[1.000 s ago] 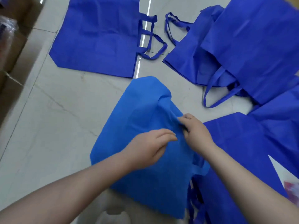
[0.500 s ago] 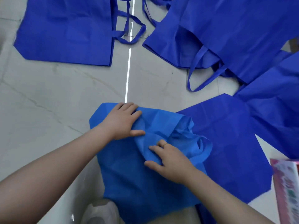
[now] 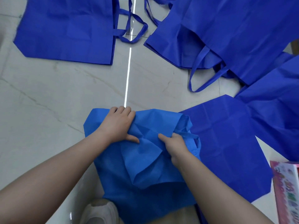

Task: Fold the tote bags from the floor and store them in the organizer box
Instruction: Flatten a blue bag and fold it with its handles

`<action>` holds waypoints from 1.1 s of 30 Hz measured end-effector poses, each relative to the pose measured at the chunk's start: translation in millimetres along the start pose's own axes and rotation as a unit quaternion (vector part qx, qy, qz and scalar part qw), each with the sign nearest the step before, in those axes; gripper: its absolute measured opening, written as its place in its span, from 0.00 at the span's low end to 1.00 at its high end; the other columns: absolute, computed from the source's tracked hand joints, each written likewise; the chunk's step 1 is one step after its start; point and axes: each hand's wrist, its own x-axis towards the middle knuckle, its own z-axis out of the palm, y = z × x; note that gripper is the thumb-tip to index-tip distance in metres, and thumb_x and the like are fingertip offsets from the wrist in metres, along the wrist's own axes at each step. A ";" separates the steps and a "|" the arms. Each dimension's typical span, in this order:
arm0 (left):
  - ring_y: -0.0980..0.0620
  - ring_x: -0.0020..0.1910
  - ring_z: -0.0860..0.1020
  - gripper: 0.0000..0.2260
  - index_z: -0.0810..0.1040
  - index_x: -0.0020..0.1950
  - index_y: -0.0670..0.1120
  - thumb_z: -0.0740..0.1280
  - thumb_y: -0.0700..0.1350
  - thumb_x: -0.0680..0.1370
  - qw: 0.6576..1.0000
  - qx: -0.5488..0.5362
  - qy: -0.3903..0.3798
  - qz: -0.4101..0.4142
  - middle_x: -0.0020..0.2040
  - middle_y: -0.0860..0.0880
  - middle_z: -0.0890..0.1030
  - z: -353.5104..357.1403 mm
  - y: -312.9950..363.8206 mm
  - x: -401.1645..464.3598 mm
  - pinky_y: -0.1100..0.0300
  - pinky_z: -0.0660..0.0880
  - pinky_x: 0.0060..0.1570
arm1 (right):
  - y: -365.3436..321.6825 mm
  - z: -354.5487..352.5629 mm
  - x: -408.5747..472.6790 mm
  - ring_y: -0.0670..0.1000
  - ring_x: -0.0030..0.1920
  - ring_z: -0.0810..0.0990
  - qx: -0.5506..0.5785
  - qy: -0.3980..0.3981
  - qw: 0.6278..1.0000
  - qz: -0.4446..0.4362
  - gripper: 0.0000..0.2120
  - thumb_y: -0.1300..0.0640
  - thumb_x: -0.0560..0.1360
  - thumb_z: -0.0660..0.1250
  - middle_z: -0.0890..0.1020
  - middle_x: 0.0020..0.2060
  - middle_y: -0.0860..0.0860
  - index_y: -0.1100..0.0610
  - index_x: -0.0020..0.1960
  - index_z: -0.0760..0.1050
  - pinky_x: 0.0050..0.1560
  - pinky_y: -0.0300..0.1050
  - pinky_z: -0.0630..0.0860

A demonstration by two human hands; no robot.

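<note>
We are reaching both forearms forward and down over the light bag (image 3: 145, 175), which is lying on the floor (image 3: 56, 102) directly in front of us.

1. Left hand (image 3: 118, 125): we are laying it palm-down on the far left part of the light bag. The fingers are pointing away from us with their tips at the bag's far edge, and the thumb is spread toward the right. The grip is wide and flat, pressing on the cloth and holding nothing.

2. Right hand (image 3: 176, 146): we are curling it on the right part of the light bag, beside the handle (image 3: 194, 138). The thumb is pointing left, toward the left thumb. The grip is narrow and bunching a fold of the cloth; the fingertips are hidden under the fabric.

3. Light bag: it is lying with its long axis running from near us to away from us. The upper layer is creased and gathered between the two hands. The handle is sticking out to the right.

Darker bags: one (image 3: 68, 29) is lying flat at far left, a heap (image 3: 242, 33) at far right, and another (image 3: 226, 143) just right of the light bag. A box (image 3: 288, 191) is showing at the lower right edge.
</note>
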 end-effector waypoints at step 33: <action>0.47 0.35 0.70 0.26 0.67 0.42 0.43 0.47 0.65 0.73 0.901 -0.361 0.162 -0.175 0.35 0.50 0.70 -6.4 -11.8 -7.8 0.57 0.61 0.30 | -124.2 -15.4 -7.7 0.50 0.38 0.72 -0.251 0.096 0.900 -0.344 0.08 0.58 0.74 0.65 0.76 0.36 0.52 0.62 0.41 0.71 0.38 0.44 0.69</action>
